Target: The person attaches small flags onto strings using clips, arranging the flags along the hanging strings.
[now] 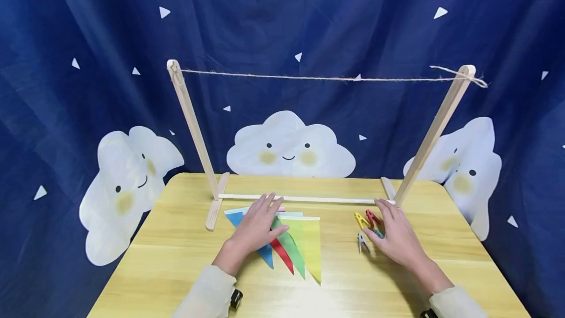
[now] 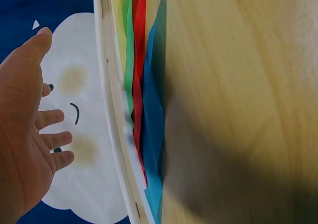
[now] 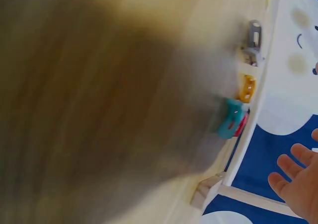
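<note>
Several triangular pennants lie fanned on the table: a blue pennant (image 1: 265, 254), a red pennant (image 1: 282, 254), a green pennant (image 1: 291, 247) and a yellow pennant (image 1: 311, 244). Over their left part hovers my left hand (image 1: 256, 227), fingers spread and holding nothing. On the right, my right hand (image 1: 395, 234) is held above the table beside several small clothespins, its fingers loose. Among these are a yellow clothespin (image 1: 361, 220), a red clothespin (image 1: 372, 217), a grey clothespin (image 1: 363, 242) and a teal clothespin (image 3: 230, 118), the last partly hidden by the hand in the head view.
Behind the pennants stands a wooden frame with a left post (image 1: 194, 126), a right post (image 1: 434, 134) and a low white crossbar (image 1: 309, 199). A twine line (image 1: 309, 78) runs between the post tops. Beyond the table (image 1: 176, 249) hangs a dark blue curtain (image 1: 309, 28).
</note>
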`<state>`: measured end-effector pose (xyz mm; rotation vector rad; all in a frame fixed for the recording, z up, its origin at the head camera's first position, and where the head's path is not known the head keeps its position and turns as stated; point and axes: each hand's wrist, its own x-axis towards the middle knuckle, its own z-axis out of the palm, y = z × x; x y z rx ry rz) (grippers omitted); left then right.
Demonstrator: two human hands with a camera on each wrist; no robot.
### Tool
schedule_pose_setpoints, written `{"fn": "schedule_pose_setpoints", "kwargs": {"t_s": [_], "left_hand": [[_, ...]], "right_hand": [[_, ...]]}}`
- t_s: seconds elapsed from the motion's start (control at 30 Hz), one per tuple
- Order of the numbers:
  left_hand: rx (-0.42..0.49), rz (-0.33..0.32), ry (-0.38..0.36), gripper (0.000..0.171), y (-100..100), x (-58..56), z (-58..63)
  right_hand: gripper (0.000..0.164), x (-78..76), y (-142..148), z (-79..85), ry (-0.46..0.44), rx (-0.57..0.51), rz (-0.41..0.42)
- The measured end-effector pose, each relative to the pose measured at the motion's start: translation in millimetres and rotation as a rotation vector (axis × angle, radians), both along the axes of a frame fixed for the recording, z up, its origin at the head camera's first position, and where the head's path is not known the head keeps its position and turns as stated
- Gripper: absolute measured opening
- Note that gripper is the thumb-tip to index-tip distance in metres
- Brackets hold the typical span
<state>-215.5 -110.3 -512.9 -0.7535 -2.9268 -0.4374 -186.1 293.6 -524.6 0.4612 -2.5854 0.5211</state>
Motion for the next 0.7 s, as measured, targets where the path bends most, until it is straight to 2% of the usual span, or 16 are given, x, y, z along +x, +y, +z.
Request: {"fn": "schedule_pose_setpoints", "kwargs": {"t_s": [0.37, 0.7], "left_hand": [[0.032, -0.041, 0.015, 0.072, 11, -3.9, -9.7], [0.083, -0.009, -0.045, 0.062, 20, -6.2, -18.7]], "right_hand": [[0.079, 11.6, 10, -9.7, -0.119, -0.030, -0.012], [0.066, 21.4, 16, -15.4, -0.170, -0.025, -0.012]]}}
